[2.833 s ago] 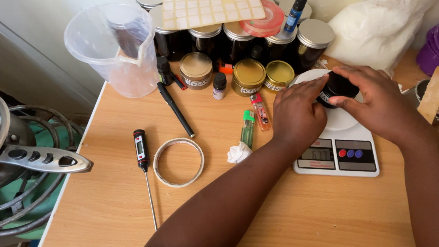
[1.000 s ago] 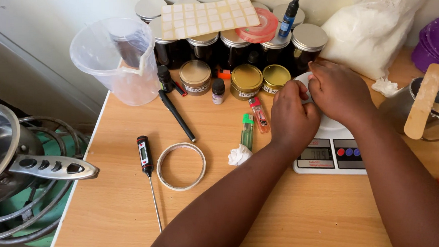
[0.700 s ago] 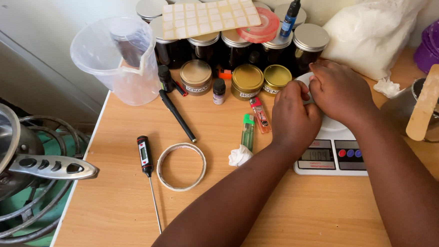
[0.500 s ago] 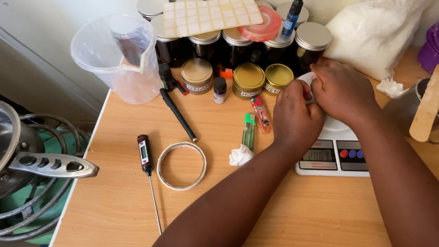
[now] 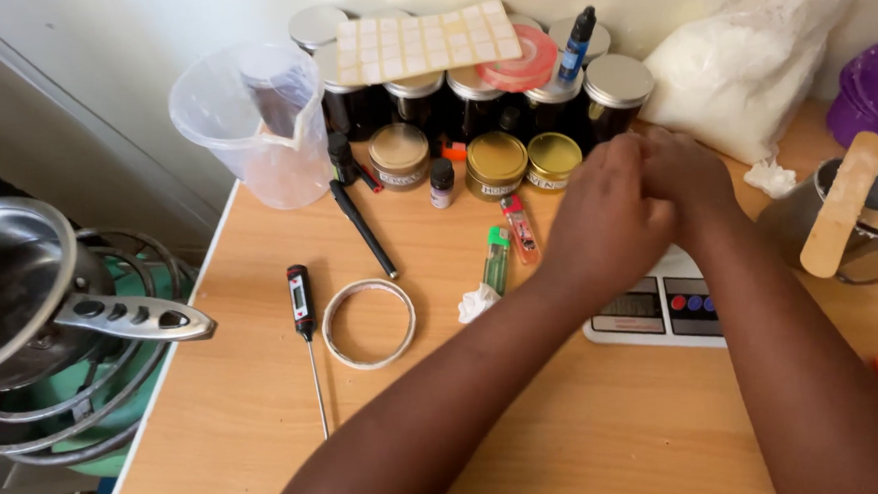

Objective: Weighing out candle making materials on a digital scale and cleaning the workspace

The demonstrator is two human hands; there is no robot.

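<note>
Both hands (image 5: 646,191) now higher over scale (image 5: 663,310), jar hidden, fingers' grip unclear.

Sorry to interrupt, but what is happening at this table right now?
A person has both hands, left hand and right hand, together above a white kitchen scale; whatever they hold is hidden. Beside them lie a green lighter, a probe thermometer and a tape ring. Lidded dark jars line the wall.

Table (image 5: 266,386) is showing matt wood-grain laminate; pan (image 5: 21,289) is gleaming polished metal; jug (image 5: 253,136) is looking clear plastic; scale (image 5: 663,310) is showing glossy white plastic.
</note>
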